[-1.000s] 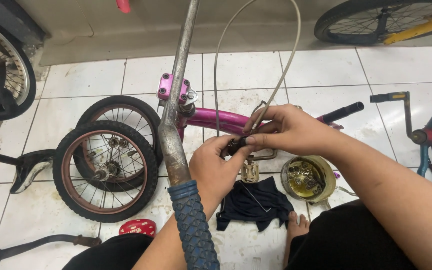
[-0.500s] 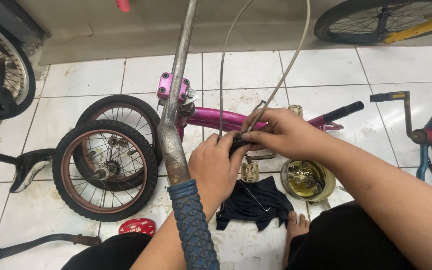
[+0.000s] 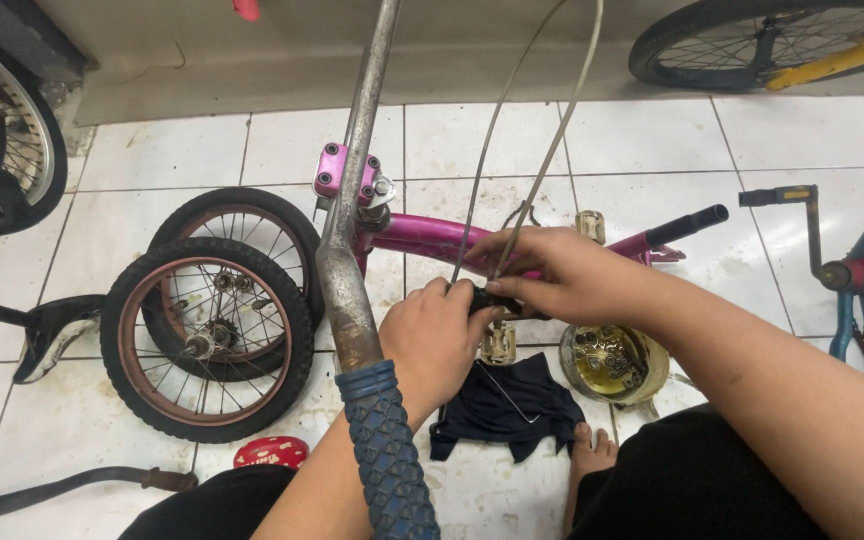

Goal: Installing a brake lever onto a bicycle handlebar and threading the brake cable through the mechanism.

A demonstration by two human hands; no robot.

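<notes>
Both hands meet over the pink bicycle frame (image 3: pixel 422 235). Left hand (image 3: pixel 437 345) and right hand (image 3: pixel 552 275) fingers clamp a small black part (image 3: pixel 487 300) at the brake cables (image 3: pixel 527 170). The rusty handlebar (image 3: pixel 347 250) crosses in front; two small wheels (image 3: pixel 207 335) lie left, a dark rag (image 3: pixel 507 405) and a grease tin (image 3: pixel 612 362) below.

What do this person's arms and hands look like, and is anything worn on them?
Both arms are bare from the hands up to the picture's edge: no sleeves show. The left hand and the right hand wear no gloves, and no rings, watch or wristband can be seen. The fingernails that show look short. Dark clothing shows only lower down, over the lap.
</notes>
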